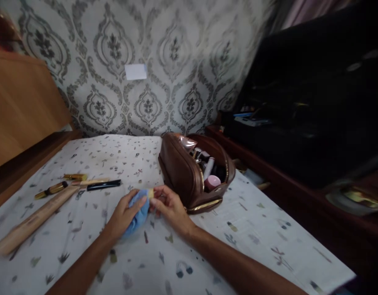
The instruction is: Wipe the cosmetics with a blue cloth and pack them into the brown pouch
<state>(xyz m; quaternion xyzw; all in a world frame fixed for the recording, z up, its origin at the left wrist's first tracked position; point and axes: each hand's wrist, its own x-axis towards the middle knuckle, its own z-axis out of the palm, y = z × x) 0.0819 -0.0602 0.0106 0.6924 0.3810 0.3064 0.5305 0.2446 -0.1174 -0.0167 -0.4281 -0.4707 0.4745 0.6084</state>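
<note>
My left hand (125,214) grips a crumpled blue cloth (139,216) above the printed tablecloth. A small pale yellow piece (151,193) sticks out at the cloth's top; it is too blurred to name. My right hand (172,207) has its fingers bent in and pinched at that yellow piece. Close beyond my right hand stands a brown cosmetic bag (179,168), unzipped. Inside it are several cosmetics, among them a pink-lidded container (212,181) and a pale tube (208,167).
To the left lie a long wooden stick (38,217), a black tube (103,185) and gold-coloured tubes (75,177). A wooden panel (26,102) rises at the left edge. At the right is a large black surface (299,90) above a dark red ledge (278,176). Patterned wallpaper backs the table.
</note>
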